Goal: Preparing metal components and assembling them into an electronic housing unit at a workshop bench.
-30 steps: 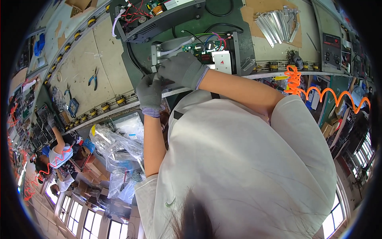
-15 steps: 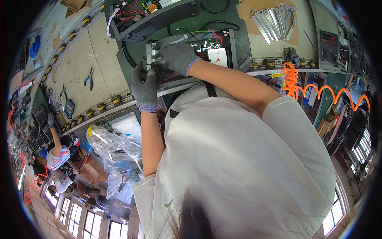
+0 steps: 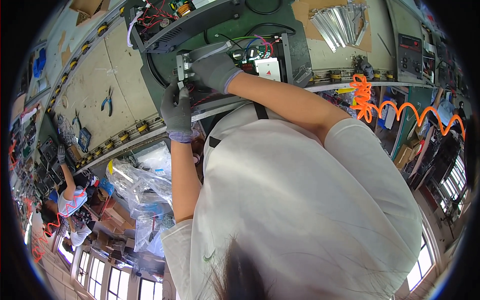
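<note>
My left hand [image 3: 177, 111], in a grey glove, pinches the near end of a small silvery metal bracket [image 3: 181, 64] between thumb and fingers. From the right, my right hand [image 3: 214, 72], gloved the same way, grips the bracket's side; its fingertips are partly hidden. Both hands are over the left part of a dark equipment housing [image 3: 220, 100]. Inside that housing, to the right of my right hand, are a green circuit board [image 3: 247, 56], coloured wires and a white box [image 3: 268, 69] with a red triangle.
Another open dark housing [image 3: 195, 27] with red wires stands beyond. Thin metal strips [image 3: 340, 26] lie on cardboard at the far right. Blue-handled pliers [image 3: 107, 102] rest on the bench to the left. An orange coiled hose [image 3: 361, 97] hangs at the right. A co-worker [image 3: 70, 195] is at far left.
The whole view has shifted slightly to the left. Both hands stay at the bracket, with only a slight shift of the fingers.
</note>
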A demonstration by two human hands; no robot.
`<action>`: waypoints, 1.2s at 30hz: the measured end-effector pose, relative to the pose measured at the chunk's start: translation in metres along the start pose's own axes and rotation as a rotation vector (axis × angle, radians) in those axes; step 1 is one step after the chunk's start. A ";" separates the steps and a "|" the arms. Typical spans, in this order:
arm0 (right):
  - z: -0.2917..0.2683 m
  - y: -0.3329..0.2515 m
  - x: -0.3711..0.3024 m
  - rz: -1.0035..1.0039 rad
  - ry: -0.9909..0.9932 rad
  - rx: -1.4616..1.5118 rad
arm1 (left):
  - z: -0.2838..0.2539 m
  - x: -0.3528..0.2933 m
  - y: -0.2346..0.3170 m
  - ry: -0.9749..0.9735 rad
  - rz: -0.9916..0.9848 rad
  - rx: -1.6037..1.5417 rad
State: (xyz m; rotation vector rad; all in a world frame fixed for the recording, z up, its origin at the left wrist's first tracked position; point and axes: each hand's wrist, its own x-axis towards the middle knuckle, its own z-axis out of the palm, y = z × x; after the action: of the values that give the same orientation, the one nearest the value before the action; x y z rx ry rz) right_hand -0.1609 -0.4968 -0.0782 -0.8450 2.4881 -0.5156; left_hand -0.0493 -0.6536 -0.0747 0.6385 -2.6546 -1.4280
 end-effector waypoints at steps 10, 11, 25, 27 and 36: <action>-0.008 -0.008 -0.001 -0.040 -0.006 -0.014 | -0.005 0.002 0.013 -0.033 0.064 0.152; -0.012 -0.010 0.001 0.002 -0.037 -0.008 | -0.008 0.004 0.012 -0.070 0.048 0.124; -0.066 0.031 -0.007 -0.171 0.097 -0.359 | -0.003 -0.017 0.055 -0.087 -0.098 -0.410; -0.089 0.023 -0.008 -0.107 -0.030 -0.331 | 0.005 -0.013 0.048 -0.054 -0.031 -0.265; -0.119 -0.004 -0.025 -0.161 -0.095 0.222 | 0.028 0.011 0.075 0.234 0.522 0.825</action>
State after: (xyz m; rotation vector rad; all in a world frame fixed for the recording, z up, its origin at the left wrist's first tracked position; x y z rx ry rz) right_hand -0.2045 -0.4606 0.0293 -0.9605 2.2378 -0.7724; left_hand -0.0911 -0.5992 -0.0311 0.0859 -2.8230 -0.0990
